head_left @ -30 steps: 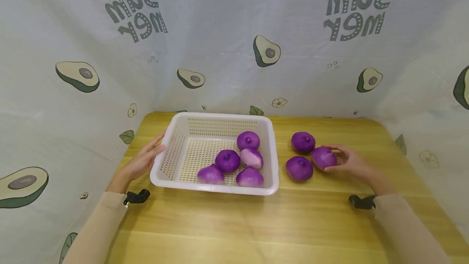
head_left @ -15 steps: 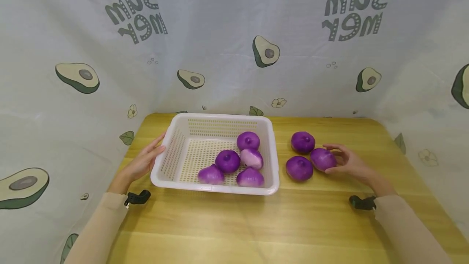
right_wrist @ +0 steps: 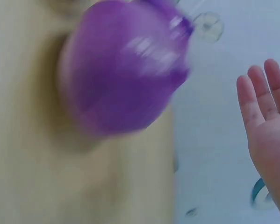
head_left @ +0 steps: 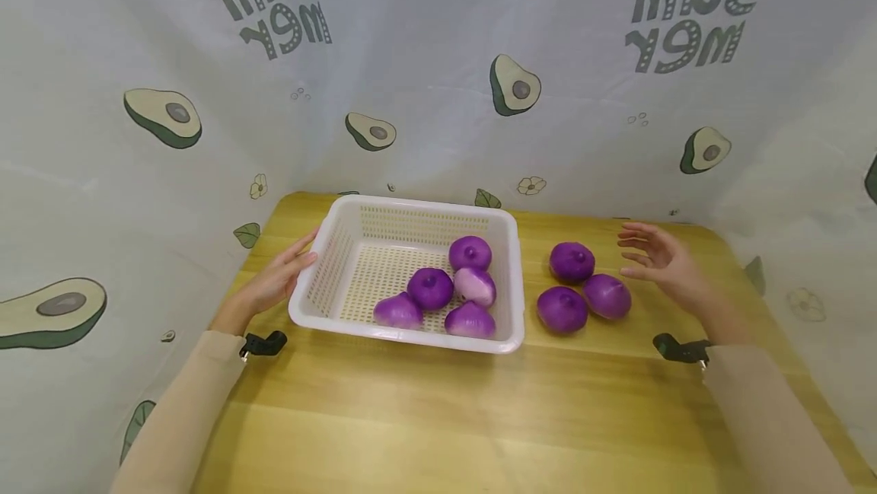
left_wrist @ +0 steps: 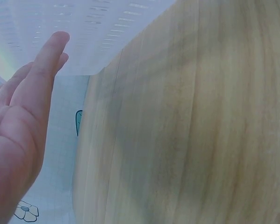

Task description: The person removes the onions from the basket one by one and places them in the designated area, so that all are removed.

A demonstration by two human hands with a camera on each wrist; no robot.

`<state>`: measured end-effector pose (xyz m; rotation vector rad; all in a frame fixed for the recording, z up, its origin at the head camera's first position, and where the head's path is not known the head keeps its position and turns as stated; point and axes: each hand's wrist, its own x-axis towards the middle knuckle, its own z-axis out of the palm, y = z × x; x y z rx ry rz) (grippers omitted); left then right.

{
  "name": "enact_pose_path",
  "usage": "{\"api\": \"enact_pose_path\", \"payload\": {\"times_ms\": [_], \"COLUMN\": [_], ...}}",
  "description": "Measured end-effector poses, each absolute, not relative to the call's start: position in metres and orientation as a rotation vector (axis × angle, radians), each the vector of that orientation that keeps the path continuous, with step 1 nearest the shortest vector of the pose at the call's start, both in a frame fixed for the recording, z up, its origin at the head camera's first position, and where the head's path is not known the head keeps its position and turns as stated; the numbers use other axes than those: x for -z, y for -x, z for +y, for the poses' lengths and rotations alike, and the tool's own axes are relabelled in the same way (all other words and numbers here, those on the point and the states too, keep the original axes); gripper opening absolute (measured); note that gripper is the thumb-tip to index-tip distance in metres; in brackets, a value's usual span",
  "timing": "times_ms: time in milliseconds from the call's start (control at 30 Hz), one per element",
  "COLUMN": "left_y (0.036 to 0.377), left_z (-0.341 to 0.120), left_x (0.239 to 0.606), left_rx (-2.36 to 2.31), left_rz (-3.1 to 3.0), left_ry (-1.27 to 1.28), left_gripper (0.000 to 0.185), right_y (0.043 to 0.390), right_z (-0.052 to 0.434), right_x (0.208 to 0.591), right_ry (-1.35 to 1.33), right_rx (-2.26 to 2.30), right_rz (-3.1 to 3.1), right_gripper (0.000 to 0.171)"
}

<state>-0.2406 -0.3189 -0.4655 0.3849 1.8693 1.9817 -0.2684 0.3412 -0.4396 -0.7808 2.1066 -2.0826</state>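
Note:
A white plastic basket (head_left: 411,336) with slotted sides stands on the wooden table, and several purple onions (head_left: 430,288) sit in its right part. At the basket's left wall is my left hand (head_left: 277,281), its fingers extended along the outside; the left wrist view shows the fingertips (left_wrist: 60,37) against the slotted wall. Three more onions lie in a cluster right of the basket: one at the back (head_left: 572,261), one at the front (head_left: 562,310) and one at the right (head_left: 607,296). My right hand (head_left: 661,262) is raised beside the right onion, apart from it, fingers spread and holding nothing.
The wooden table (head_left: 411,418) reaches toward me in front of the basket. A pale curtain (head_left: 438,45) printed with avocados hangs behind the table and along both sides. A dark camera mount sits at each wrist, the left (head_left: 266,343) and the right (head_left: 678,348).
My right hand has let go of the right onion and lifted away, up and to the right, leaving it beside the other two. The left hand stays at the basket. The head view has shifted slightly.

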Motion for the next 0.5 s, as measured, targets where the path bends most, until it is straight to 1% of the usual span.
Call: {"api": "enact_pose_path", "payload": {"times_ms": [200,500], "left_y": [0.246,0.238], "left_z": [-0.318,-0.319], "left_x": [0.461,0.463], "left_rx": [-1.963,-1.982], "left_rz": [1.871,1.869], "left_ry": [-0.392,-0.363], "left_gripper": [0.061,0.060], "right_y": [0.283,0.316], "right_z": [0.303,0.212], "right_x": [0.404,0.372], "right_ry": [0.841,0.971], "right_rx": [1.987,1.687], "right_rz": [2.059,2.070], "right_gripper": [0.066,0.071]}}
